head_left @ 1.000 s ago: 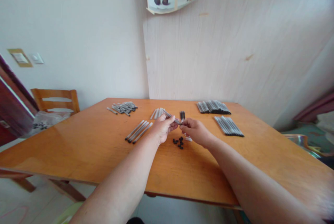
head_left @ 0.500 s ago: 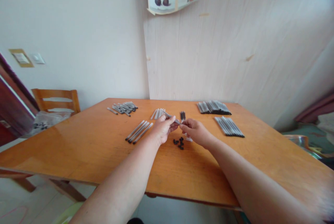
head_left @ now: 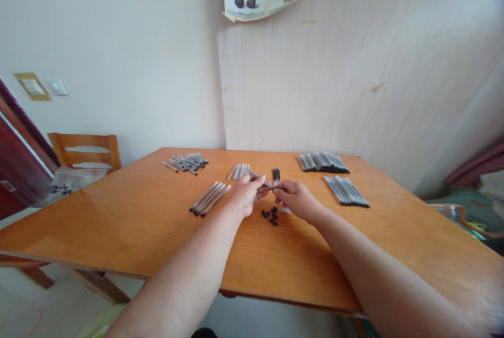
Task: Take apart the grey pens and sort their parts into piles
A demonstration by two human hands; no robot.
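My left hand [head_left: 248, 192] is closed around a clear pen barrel [head_left: 252, 173], which slants from upper left down to the fingertips. At the barrel's lower end, the thumb and fingers of my right hand [head_left: 292, 196] are pinched together; what lies between them is too small and hidden to make out. Several small black pen plugs [head_left: 273, 217] lie loose on the table just below the hands. Behind my right hand stands out a bunch of dark refills [head_left: 276, 174], partly covered by it. Empty-looking barrels [head_left: 236, 171] lie behind my left hand.
Three black-ended pens [head_left: 210, 199] lie left of my left hand. A loose pile of pens [head_left: 187, 162] is at the back left. Two neat rows of pens, a far row [head_left: 323, 162] and a nearer row [head_left: 346, 191], lie right on the wooden table [head_left: 157, 233].
Both hands stay nearly in place, the barrel still between them. My right hand's fingers have shifted very slightly at the barrel's end.
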